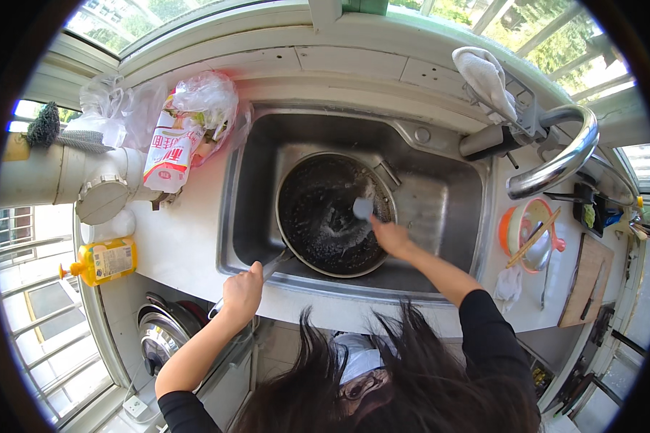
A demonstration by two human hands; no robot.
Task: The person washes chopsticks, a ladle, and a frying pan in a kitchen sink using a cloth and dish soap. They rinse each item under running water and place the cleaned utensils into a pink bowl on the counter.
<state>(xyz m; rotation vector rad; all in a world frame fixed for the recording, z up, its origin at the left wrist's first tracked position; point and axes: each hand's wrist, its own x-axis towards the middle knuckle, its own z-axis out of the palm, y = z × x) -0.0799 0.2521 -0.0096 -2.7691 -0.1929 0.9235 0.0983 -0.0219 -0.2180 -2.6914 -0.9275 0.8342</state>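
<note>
A dark, round wok (pixel 309 203) with a pale rim rests in the stainless steel sink (pixel 449 200). Whitish, bubbly liquid streaks its inside. My left hand (pixel 242 292) is closed around the wok's long handle (pixel 276 265), over the sink's front left edge. Over the right side of the wok, my right hand (pixel 392 238) grips a small light grey scrubbing tool (pixel 363 208), blurred. Its head is inside the wok; I cannot tell whether it touches the surface. A short loop handle (pixel 387 174) sticks out from the wok's far right rim.
A curved chrome faucet (pixel 569 157) stands at the sink's right, beside a grey rack holding a white cloth (pixel 482 76). Farther right are an orange bowl (pixel 506 230) with chopsticks and a cutting board (pixel 585 281) with a knife. Left are plastic-bagged food (pixel 195 124) and a yellow pump bottle (pixel 105 261).
</note>
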